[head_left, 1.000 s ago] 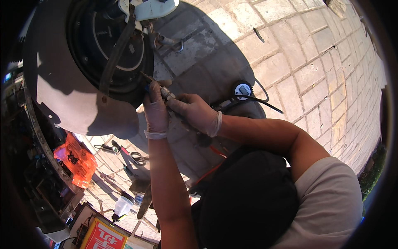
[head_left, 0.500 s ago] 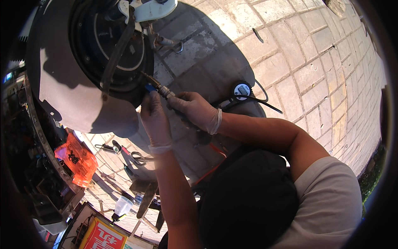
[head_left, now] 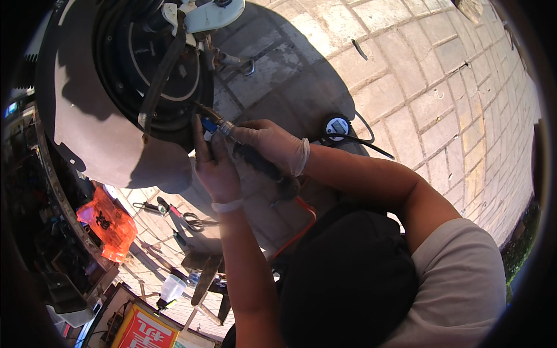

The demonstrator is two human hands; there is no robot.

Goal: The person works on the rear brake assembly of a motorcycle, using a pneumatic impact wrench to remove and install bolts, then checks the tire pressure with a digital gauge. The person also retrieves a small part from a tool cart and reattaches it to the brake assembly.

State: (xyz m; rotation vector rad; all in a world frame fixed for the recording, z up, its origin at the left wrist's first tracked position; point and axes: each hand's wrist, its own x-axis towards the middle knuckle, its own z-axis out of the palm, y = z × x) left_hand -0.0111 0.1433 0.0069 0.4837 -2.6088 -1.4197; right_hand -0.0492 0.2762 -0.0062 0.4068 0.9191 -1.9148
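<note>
My gloved right hand (head_left: 267, 142) is closed round a tool (head_left: 261, 165) with a dark body, a ridged metal collar and a narrow metal front end. That end points at the rim of a black wheel (head_left: 174, 66) at upper left; whether it touches is unclear. Close beside the collar, my gloved left hand (head_left: 217, 171) has its index finger and thumb around a small blue and white piece (head_left: 208, 124). How that piece joins the tool is hidden. An orange hose (head_left: 307, 209) lies just below the tool's rear end.
A grey curved panel (head_left: 104, 139) borders the wheel on the left. Right of my hands lies a round gauge (head_left: 337, 126) with a black hose. Hand tools (head_left: 188, 219) and an orange plastic bag (head_left: 107, 223) are at lower left. The paving (head_left: 429, 110) stretches right.
My left index finger and thumb have parted, showing more of the blue and white piece. My right hand has shifted slightly left and up, and the tool's dark body shows more.
</note>
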